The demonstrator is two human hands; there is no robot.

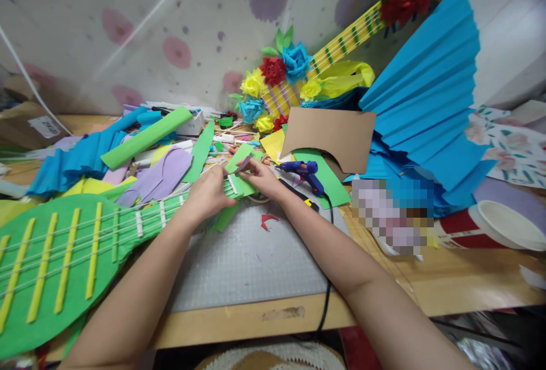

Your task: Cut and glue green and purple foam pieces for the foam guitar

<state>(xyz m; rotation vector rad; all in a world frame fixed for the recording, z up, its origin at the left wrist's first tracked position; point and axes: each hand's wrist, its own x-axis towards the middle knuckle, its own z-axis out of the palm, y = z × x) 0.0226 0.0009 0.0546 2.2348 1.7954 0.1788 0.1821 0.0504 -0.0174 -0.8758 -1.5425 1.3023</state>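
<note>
A green paper guitar [55, 250] with yellow bars and white strings lies across the left of the table, its neck running right to the grey cutting mat [251, 256]. My left hand [207, 194] is closed over the top end of the neck. Just beyond it, my right hand [259, 177] pinches a small grey strip [242, 166] against the green paper at the neck's tip. Both hands meet above the mat's far edge.
A blue glue gun [303, 170] lies right of my hands, its black cord running off the front edge. Beyond are a brown card piece [333, 134], a blue pleated fan [426, 97], a yellow flowered guitar [298, 83], crepe rolls [145, 137] and a red-and-white cup [473, 228].
</note>
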